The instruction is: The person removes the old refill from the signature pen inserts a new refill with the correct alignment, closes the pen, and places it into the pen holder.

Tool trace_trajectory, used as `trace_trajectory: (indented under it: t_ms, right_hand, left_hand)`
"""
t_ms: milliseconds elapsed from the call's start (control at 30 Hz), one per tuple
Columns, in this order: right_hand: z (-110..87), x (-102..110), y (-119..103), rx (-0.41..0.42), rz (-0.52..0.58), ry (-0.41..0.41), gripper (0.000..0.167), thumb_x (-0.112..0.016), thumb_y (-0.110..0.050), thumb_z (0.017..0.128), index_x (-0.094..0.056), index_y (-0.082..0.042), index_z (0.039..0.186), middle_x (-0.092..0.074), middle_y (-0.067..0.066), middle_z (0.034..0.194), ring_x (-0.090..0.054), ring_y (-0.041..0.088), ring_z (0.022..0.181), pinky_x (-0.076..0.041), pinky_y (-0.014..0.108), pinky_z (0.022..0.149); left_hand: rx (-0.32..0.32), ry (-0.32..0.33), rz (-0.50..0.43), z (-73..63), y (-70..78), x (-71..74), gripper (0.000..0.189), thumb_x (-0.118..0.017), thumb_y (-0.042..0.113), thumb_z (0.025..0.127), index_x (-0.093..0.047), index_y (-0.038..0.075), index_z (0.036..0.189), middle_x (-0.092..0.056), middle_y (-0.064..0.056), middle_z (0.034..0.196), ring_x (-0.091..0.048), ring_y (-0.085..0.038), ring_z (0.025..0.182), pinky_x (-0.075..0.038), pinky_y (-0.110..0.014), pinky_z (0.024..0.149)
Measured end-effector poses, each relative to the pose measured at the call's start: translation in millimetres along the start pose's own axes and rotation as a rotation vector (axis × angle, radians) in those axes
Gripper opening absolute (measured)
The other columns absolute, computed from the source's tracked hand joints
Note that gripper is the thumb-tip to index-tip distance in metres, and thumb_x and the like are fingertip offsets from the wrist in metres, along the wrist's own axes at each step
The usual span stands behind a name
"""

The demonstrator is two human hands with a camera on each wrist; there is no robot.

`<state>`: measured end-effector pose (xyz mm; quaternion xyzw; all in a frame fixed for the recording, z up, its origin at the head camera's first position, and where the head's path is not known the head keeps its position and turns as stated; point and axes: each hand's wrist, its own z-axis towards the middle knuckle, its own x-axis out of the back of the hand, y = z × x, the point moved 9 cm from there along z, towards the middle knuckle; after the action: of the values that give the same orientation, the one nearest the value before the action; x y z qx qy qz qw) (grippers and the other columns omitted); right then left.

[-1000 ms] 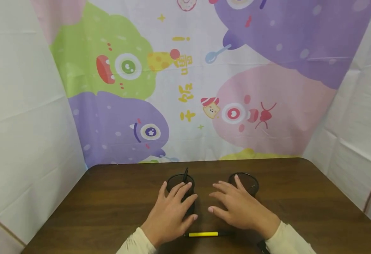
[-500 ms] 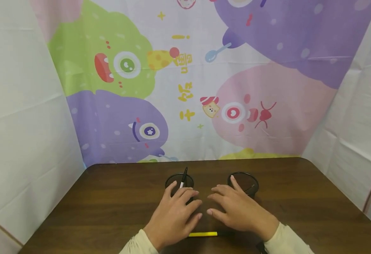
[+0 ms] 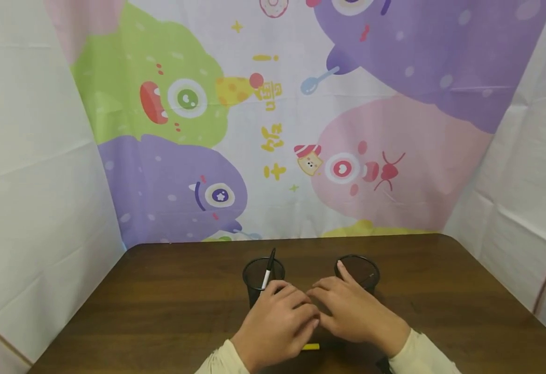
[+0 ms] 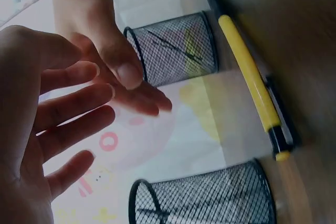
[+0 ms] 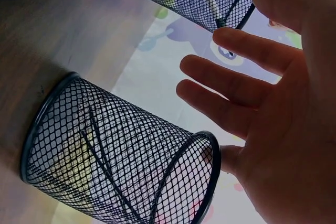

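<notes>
My left hand [image 3: 277, 324] hangs over the table with fingers loosely bent and nothing in them. Its fingertips look close to the thumb of my right hand [image 3: 359, 311]; whether they touch, I cannot tell. The right hand's fingers [image 5: 226, 80] are spread and hold nothing, its little finger at the rim of the right black mesh pen cup [image 5: 121, 150]. That cup contains thin dark sticks. Beyond the left hand stands another mesh pen cup [image 3: 253, 283], holding a black-and-white marker [image 3: 268, 270]. A yellow pen [image 4: 249, 72] with black ends lies on the table, mostly hidden in the head view.
Both cups stand on a dark wooden table [image 3: 170, 296]. A cartoon-printed cloth [image 3: 273, 208] hangs behind it, with white cloth [image 3: 30, 182] at the sides. A small dark object [image 3: 383, 365] lies by the right sleeve.
My left hand has moved right and nearer to me, uncovering more of the left cup and its marker and covering more of the yellow pen. The right hand has barely moved.
</notes>
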<state>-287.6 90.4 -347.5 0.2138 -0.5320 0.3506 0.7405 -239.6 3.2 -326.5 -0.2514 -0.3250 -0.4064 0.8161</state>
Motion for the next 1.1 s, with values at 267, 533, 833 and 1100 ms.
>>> trace_trajectory:
  t_ms: [267, 533, 833, 1100]
  right_hand:
    - [0.8, 0.7, -3.2, 0.031, 0.002, 0.014, 0.030, -0.068, -0.030, 0.095, -0.070, -0.011, 0.118, -0.068, -0.002, 0.114, -0.063, 0.017, 0.110, -0.024, 0.066, 0.110]
    - [1.9, 7.5, 3.4, 0.054, 0.019, 0.030, 0.030, -0.072, -0.025, 0.093, -0.071, -0.007, 0.117, -0.072, -0.001, 0.110, -0.066, 0.014, 0.107, -0.031, 0.057, 0.111]
    - [3.1, 7.2, -0.6, 0.103, 0.015, 0.064, 0.026, -0.072, -0.022, 0.092, -0.071, -0.006, 0.113, -0.071, -0.002, 0.106, -0.066, 0.014, 0.105, -0.034, 0.057, 0.109]
    - [1.1, -4.4, -8.2, 0.101, 0.050, 0.033, 0.024, -0.069, -0.024, 0.095, -0.072, -0.009, 0.113, -0.070, -0.003, 0.108, -0.064, 0.014, 0.106, -0.038, 0.054, 0.107]
  left_hand:
    - [0.015, 0.003, -0.031, -3.5, 3.5, -2.2, 0.008, -0.069, 0.025, 0.092, -0.076, 0.022, 0.090, -0.064, 0.011, 0.086, -0.060, -0.006, 0.079, -0.048, -0.024, 0.068]
    - [-0.003, 0.041, 0.029, 1.6, 2.4, -1.8, 0.010, -0.071, 0.024, 0.089, -0.072, 0.020, 0.079, -0.059, 0.011, 0.073, -0.051, -0.003, 0.063, -0.040, -0.015, 0.053]
    - [-0.014, -0.003, 0.032, -1.3, 1.1, -4.1, 0.015, -0.072, 0.025, 0.088, -0.069, 0.022, 0.074, -0.055, 0.014, 0.065, -0.047, 0.001, 0.056, -0.037, -0.012, 0.050]
    - [-0.021, -0.099, 0.030, -9.1, -1.0, -11.8, 0.012, -0.072, 0.030, 0.090, -0.072, 0.026, 0.079, -0.055, 0.016, 0.066, -0.047, 0.003, 0.055, -0.036, -0.012, 0.050]
